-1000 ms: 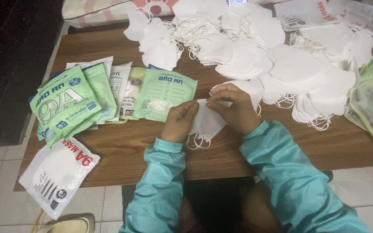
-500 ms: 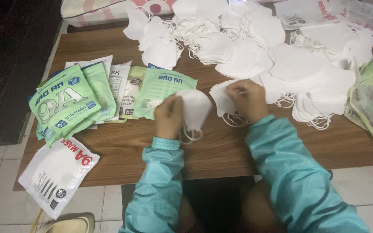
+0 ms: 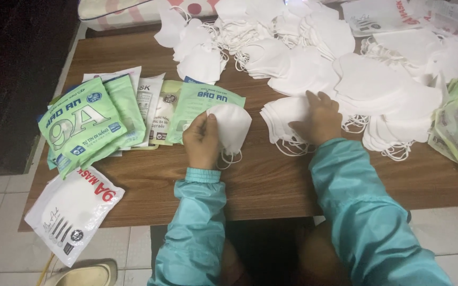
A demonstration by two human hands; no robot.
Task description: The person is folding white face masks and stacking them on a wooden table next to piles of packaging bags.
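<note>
Brown counter (image 3: pixel 271 180): left hand (image 3: pixel 201 142) pinches one mask (image 3: pixel 233 126); right hand (image 3: pixel 319 117) lies spread on a stack (image 3: pixel 282 114). Best lift one mask only.

Both forearms, in teal sleeves, reach forward from the near edge. The left hand (image 3: pixel 201 140) sits nearer and left, fingers curled in a pinch, thumb up. The right hand (image 3: pixel 318 119) lies farther right, palm down, fingers spread flat.
</note>
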